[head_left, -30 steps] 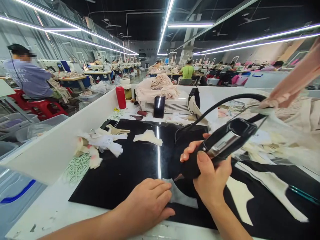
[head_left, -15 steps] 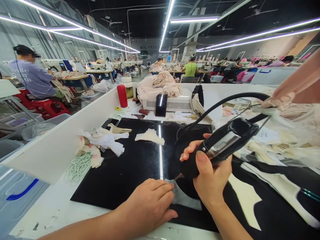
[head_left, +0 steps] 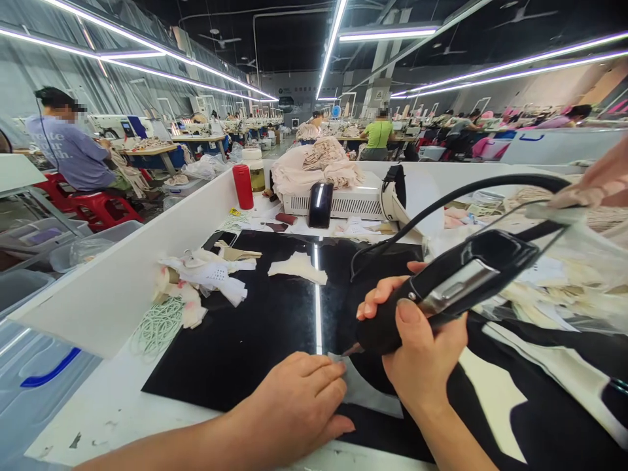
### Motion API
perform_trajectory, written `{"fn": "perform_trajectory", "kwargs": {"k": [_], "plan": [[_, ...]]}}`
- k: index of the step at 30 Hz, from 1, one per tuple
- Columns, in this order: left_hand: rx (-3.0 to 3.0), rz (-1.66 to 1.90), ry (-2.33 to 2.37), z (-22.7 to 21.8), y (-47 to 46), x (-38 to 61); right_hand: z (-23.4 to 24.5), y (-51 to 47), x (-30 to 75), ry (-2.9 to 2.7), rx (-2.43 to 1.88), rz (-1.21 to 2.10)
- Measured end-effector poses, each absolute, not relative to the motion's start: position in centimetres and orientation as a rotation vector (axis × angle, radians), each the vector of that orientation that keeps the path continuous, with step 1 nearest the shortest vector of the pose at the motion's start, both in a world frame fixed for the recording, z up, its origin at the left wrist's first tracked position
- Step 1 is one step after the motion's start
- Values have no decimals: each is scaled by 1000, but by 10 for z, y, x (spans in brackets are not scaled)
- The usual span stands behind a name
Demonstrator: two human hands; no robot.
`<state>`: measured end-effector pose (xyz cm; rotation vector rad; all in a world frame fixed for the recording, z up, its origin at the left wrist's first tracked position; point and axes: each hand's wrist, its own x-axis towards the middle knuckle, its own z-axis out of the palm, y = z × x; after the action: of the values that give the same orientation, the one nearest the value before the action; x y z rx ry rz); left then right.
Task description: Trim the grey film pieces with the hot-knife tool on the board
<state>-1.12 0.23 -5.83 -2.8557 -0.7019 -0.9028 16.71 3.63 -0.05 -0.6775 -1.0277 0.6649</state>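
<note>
My right hand point(head_left: 417, 340) grips a black corded hand tool point(head_left: 456, 281) with a metal band, its tip down against a pale grey fabric piece point(head_left: 366, 392) on the glossy black work surface point(head_left: 255, 327). My left hand point(head_left: 294, 405) lies flat with fingers together, pressing the left edge of that fabric piece, right beside the tool's tip. The tool's black cable point(head_left: 441, 199) arcs up and to the right.
Cream fabric scraps point(head_left: 206, 275) and a coil of pale cord point(head_left: 157, 324) lie at the left. A red bottle point(head_left: 244, 186), a white machine box point(head_left: 343, 199) with piled fabric and a black phone point(head_left: 320, 205) stand behind. Another person's hand point(head_left: 589, 183) reaches in at right. Workers sit at benches beyond.
The view has shifted slightly; my hands and the tool stay in nearly the same pose on the fabric piece. The other person's hand at the right has drawn further right.
</note>
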Motion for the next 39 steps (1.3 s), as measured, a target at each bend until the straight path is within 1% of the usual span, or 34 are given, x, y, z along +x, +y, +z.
{"fn": "perform_trajectory", "kwargs": {"k": [19, 29, 39], "plan": [[-2862, -885, -688, -60, 3, -10, -3, 37, 165, -1057, -677, 629], [-2838, -892, -679, -61, 4, -10, -4, 40, 157, -1027, -617, 712], [-2828, -894, -681, -60, 4, -10, -3, 40, 152, -1042, -652, 693]]}}
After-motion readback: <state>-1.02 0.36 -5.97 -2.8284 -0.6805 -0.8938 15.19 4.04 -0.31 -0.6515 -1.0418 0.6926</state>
